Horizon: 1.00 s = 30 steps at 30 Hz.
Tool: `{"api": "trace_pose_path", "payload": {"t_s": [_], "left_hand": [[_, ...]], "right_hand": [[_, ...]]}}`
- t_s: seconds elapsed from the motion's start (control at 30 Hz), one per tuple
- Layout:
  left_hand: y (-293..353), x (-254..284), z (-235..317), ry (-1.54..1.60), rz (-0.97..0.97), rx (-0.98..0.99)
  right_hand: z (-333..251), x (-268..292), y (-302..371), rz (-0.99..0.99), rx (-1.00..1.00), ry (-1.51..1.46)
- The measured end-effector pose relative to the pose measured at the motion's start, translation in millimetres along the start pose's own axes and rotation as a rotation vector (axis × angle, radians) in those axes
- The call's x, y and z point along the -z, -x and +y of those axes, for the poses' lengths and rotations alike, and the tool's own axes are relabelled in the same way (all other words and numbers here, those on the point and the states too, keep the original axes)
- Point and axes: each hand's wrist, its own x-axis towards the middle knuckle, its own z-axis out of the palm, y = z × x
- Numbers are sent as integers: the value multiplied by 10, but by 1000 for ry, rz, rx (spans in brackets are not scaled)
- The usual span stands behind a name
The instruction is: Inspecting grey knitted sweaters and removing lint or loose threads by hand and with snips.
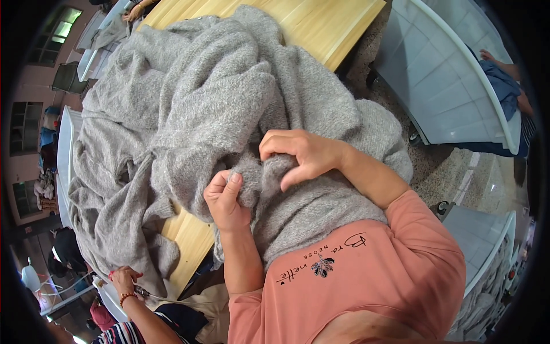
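Nearest the camera is the person's own coral shirt (366,281), with dark lettering and a leaf-shaped ornament on the chest. From the left, a white bin (67,160) stands beyond the cloth, and lower down a co-worker's hand (123,281), with a bracelet at the wrist, is just beside the cloth's edge; whether it touches is unclear. Grey knit cloth (212,97) spreads in thick folds over a pale wooden table (344,31), runs up against the shirt, and bunches between the person's two hands. The left hand (228,198) is closed, thumb pressed down toward the bent fingers, with a small gather of the knit pinched in it. Close by, the right hand (303,152) arches over a neighbouring fold, half open, its thumb apart from the curled fingers; I cannot tell whether it has a firm hold. Farther right are a wheeled bin (435,80) with pale sides and, below it, another bin (481,235).

The step in hand looks like working along a piece of the knit with both hands. The next move seems to call for steadying the left pinch and closing the right thumb against its fingers.
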Motion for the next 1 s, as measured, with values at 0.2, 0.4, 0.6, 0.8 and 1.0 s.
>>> {"api": "trace_pose_path", "payload": {"t_s": [0.2,0.4,0.6,0.8,1.0], "left_hand": [[0,38,7,51,-14,8],[28,-72,37,-63,-8,-31],[37,-130,54,-171,-75,47],[26,-111,54,-103,-131,90],[19,-67,15,-45,-108,49]], "right_hand": [[41,32,7,29,-54,-31],[-122,-152,-1,200,180,117],[-177,-249,-46,232,395,276],[-151,-260,-38,235,486,499],[-125,-286,-32,191,489,578]]}}
